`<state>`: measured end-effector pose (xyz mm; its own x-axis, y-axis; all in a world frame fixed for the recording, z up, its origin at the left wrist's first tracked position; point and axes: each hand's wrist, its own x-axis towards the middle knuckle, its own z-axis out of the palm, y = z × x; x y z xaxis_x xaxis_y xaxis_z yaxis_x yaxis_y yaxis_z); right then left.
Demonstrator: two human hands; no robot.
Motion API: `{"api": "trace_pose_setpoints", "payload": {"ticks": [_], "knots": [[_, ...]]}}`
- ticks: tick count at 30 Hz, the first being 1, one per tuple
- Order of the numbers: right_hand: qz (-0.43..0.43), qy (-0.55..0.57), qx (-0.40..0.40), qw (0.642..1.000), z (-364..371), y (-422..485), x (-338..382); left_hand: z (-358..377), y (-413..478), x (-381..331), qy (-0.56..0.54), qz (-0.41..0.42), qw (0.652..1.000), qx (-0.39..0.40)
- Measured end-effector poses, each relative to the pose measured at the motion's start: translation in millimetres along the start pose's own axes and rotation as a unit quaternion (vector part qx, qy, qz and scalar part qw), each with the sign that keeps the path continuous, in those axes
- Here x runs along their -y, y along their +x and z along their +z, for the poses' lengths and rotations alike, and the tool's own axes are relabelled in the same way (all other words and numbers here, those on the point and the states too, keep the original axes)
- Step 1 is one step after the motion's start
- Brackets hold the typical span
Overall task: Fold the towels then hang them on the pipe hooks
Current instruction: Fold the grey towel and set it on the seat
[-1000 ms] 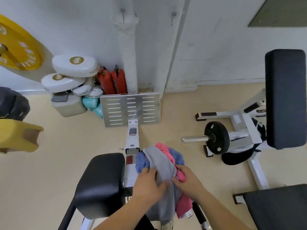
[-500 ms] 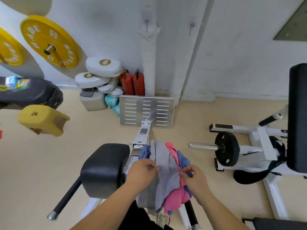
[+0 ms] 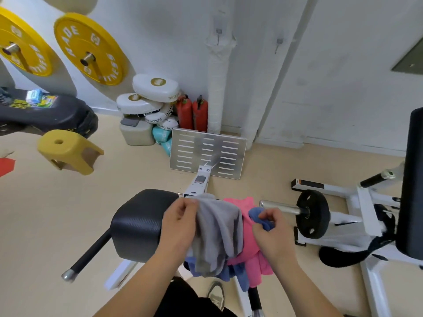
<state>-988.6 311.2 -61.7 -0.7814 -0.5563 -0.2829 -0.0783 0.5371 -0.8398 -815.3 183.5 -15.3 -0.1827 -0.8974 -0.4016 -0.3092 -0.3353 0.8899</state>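
At the lower centre of the frame, three towels are draped in a pile over a white machine frame (image 3: 197, 184), just right of a black pad (image 3: 139, 225). The grey towel (image 3: 217, 232) lies on top, the pink towel (image 3: 248, 239) beneath it, and the blue towel (image 3: 256, 213) shows at the pile's right edge. The grey towel's upper left edge is pinched by the left hand (image 3: 180, 227). The blue towel is pinched by the curled fingers of the right hand (image 3: 274, 234). At upper centre, a hook (image 3: 219, 33) is fixed on the wrapped white pipe (image 3: 216, 88), with a second hook (image 3: 278, 42) to its right.
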Motion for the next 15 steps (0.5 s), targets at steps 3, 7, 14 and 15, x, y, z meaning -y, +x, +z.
{"api": "trace_pose_setpoints", "payload": {"ticks": [3,7,14,15], "knots": [[-0.067,-0.060,0.010,0.996,-2,-12,35,-16,-6,-19,-0.038,0.017,0.999,-0.032],[-0.147,-0.232,0.126,0.953,33,-13,61,-35,7,-10,0.007,0.007,0.998,-0.054],[-0.121,-0.383,0.329,0.855,111,3,-12,-57,12,36,0.049,-0.120,0.989,-0.065],[-0.113,-0.374,0.329,0.860,112,7,-15,-61,11,37,0.047,-0.121,0.990,-0.061]]}}
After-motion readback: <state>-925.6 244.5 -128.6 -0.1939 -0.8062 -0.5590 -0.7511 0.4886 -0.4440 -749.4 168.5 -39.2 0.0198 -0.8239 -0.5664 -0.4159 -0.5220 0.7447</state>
